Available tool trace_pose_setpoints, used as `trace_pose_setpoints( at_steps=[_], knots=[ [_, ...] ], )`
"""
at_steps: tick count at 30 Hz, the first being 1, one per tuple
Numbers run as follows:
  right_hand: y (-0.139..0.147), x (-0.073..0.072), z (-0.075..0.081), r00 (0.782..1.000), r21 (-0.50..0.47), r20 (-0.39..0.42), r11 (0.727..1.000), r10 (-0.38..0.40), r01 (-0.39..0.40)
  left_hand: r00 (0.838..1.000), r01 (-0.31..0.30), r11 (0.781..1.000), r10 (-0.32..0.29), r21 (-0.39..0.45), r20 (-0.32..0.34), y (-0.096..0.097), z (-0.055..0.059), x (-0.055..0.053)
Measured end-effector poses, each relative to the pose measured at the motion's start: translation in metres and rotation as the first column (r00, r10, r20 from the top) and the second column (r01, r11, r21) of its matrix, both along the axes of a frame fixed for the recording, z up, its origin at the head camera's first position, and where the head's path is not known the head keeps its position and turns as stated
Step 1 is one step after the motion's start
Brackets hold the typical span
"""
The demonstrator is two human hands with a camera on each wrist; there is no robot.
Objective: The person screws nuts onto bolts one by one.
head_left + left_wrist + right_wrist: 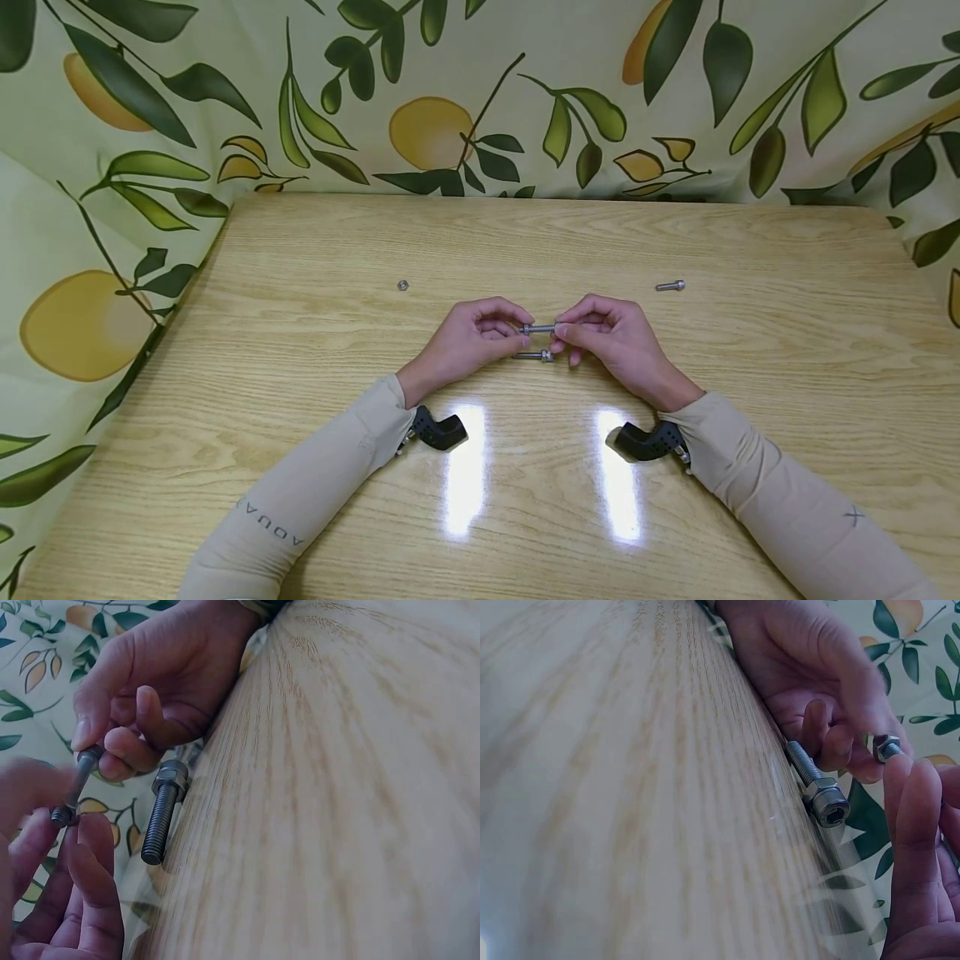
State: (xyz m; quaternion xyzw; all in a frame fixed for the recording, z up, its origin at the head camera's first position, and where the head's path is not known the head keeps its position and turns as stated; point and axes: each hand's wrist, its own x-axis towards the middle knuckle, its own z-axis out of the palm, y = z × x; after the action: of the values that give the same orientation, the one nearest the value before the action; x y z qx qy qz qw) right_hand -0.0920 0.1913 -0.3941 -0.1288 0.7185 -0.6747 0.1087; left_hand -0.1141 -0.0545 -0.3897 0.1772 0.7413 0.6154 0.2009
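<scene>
1. Leftmost, the loose nut [402,285] lies on the surface [315,250], beyond my left hand [472,337] and well apart from it.
2. My left hand's fingers are drawn in narrow, pinching the held nut [527,329] at the held bolt's tip end; its thumb is blurred at the left wrist.
3. Between my hands the held bolt [542,329] runs left to right — tip toward my left, head toward my right. Any turn of the nut, I judge, hangs on that axis.
4. Just nearer me, the lying bolt [532,356] rests roughly parallel, the seated nut [823,784] by its head.
5. My right hand [618,342] pinches the held bolt's head end.
6. Farthest right — beyond that hand, the nearer one — lies the loose bolt [670,286], head rightward.
</scene>
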Motion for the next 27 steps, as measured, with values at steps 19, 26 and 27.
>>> trace_pose_setpoints(
  at_steps=[19,26,27],
  knots=[
    [-0.0006,0.0008,0.0019,1.000,-0.002,0.012,1.000,0.002,-0.002,1.000,-0.002,1.000,0.002,0.004,-0.005,0.0014,-0.0018,-0.0004],
    [-0.0007,0.0005,0.0012,1.000,-0.002,0.021,1.000,0.003,-0.002,1.000,-0.008,1.000,0.008,-0.006,-0.026,0.0009,-0.0018,0.0000],
    [-0.0007,0.0004,0.0011,1.000,0.002,0.021,1.000,0.002,-0.002,0.999,-0.009,1.000,0.009,-0.008,-0.031,0.0008,-0.0017,0.0001]
  ],
)
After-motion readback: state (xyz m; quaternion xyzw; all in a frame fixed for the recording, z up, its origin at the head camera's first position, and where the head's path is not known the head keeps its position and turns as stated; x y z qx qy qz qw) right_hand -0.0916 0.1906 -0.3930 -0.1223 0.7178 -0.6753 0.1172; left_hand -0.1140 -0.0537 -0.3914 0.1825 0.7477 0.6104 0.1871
